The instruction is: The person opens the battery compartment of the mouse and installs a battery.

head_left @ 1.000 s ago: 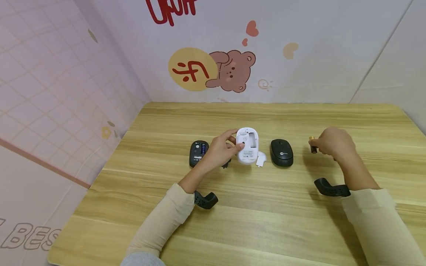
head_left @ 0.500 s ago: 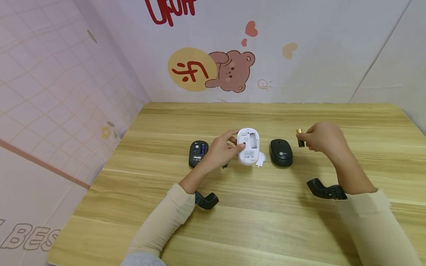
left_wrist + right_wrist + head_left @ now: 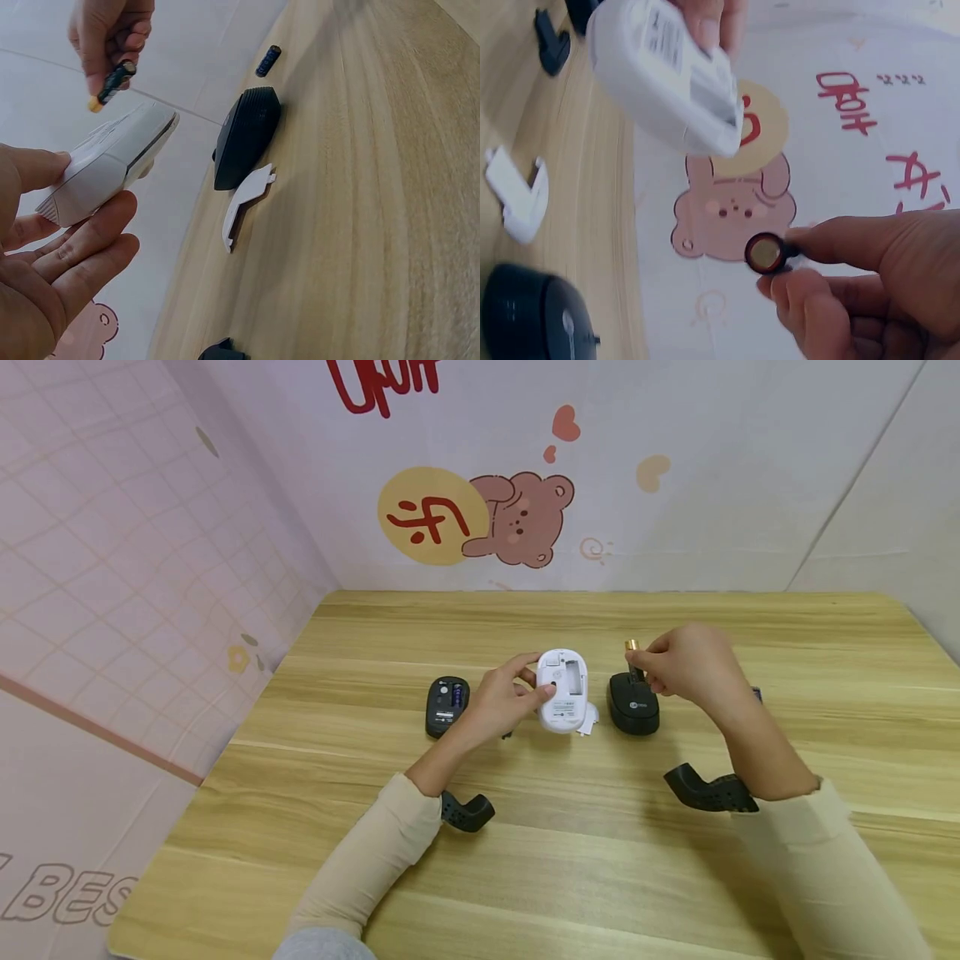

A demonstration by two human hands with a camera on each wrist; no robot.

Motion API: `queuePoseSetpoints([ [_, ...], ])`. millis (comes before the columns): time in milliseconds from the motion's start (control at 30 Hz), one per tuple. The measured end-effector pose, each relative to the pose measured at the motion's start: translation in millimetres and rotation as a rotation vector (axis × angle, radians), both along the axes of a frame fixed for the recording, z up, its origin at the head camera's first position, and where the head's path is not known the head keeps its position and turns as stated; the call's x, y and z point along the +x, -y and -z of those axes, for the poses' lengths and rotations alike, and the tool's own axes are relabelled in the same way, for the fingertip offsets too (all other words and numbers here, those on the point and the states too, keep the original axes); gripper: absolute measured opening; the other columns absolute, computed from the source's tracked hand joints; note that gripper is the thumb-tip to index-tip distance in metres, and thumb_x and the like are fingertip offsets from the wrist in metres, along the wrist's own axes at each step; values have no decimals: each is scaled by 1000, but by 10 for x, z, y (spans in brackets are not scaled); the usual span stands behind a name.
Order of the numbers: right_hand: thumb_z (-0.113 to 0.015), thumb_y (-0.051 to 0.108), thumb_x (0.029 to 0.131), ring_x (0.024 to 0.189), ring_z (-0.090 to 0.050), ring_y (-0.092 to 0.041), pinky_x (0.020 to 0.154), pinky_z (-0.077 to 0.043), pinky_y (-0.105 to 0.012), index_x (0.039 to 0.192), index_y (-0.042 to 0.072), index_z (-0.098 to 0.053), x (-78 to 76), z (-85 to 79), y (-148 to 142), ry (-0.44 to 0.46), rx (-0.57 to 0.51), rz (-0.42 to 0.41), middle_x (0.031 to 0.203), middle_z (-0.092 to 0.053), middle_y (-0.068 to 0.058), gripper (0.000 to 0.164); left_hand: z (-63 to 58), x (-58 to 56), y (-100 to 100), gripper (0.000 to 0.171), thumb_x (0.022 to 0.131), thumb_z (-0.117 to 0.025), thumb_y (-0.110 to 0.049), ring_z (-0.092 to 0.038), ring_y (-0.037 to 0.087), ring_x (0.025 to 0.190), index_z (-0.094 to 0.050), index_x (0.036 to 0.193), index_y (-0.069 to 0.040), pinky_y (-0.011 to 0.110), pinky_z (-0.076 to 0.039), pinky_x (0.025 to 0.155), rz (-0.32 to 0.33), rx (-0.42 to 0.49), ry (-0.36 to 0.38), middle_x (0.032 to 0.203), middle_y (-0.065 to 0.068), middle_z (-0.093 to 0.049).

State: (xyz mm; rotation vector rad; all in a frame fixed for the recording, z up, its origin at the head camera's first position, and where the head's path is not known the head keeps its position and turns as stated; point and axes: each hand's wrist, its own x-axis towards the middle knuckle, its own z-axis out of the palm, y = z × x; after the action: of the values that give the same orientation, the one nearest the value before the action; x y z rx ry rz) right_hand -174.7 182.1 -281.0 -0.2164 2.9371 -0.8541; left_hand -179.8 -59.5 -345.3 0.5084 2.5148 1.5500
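My left hand (image 3: pixel 504 697) holds a white computer mouse (image 3: pixel 562 710) above the table, its underside turned up and the battery slot bare. The thumb lies on the underside and the fingers are behind it. My right hand (image 3: pixel 693 664) pinches a black battery with a gold end (image 3: pixel 632 646) between thumb and fingertips. In the head view the battery overlaps the far end of a black mouse (image 3: pixel 633 714) standing upright on the table. The left wrist view has the battery (image 3: pixel 112 86) close beyond the white mouse, apart from it.
A second black mouse (image 3: pixel 447 702) lies underside up at the left, a blue battery in its slot. A white battery cover (image 3: pixel 247 202) rests near the black mouse. One loose dark blue battery (image 3: pixel 268 61) lies farther right, and a black cover (image 3: pixel 552 45) lies left of the white one.
My right hand has carried the battery left, from the right side of the table to over the black mouse. The left hand and white mouse have shifted only slightly right.
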Motion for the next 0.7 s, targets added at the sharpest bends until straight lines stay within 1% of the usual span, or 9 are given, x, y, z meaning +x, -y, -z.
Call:
queuePoseSetpoints([
  [100, -60, 28, 89, 53, -63, -16, 59, -48, -29, 83, -1, -71, 6, -24, 73, 8, -74, -4, 54, -60, 0, 32, -6, 0, -4, 53, 89, -64, -18, -65, 18, 77, -44, 136, -7, 24, -49, 58, 7, 5, 2, 96, 8, -58],
  [167, -61, 26, 89, 54, -63, -17, 54, -50, -28, 85, -4, -70, 15, -37, 122, 11, -116, -6, 54, -59, -1, 31, -12, 1, -3, 53, 89, -64, -18, -65, 19, 77, -43, 137, -7, 24, -49, 57, 10, 6, 4, 96, 8, -58],
  [333, -63, 23, 89, 53, -62, -16, 52, -52, -27, 85, -6, -69, 33, -52, 236, 12, -172, -22, 56, -60, -3, 30, -30, -1, -12, 53, 89, -64, -19, -64, 16, 75, -43, 137, -7, 24, -49, 58, 10, 5, 9, 96, 8, -58],
  [467, -63, 21, 89, 52, -61, -13, 52, -52, -28, 88, -7, -69, 30, -45, 310, 16, -183, -33, 58, -62, -5, 28, -36, -8, -30, 53, 89, -64, -19, -64, 15, 74, -43, 137, -7, 24, -49, 58, 14, 13, 19, 96, 8, -58],
  [700, -64, 21, 88, 52, -61, -14, 51, -50, -26, 85, -3, -71, 14, -16, 388, 3, -167, -27, 57, -61, -5, 25, -33, -10, -52, 53, 89, -63, -19, -65, 21, 75, -43, 137, -8, 23, -46, 54, 25, 18, 23, 95, 8, -57],
])
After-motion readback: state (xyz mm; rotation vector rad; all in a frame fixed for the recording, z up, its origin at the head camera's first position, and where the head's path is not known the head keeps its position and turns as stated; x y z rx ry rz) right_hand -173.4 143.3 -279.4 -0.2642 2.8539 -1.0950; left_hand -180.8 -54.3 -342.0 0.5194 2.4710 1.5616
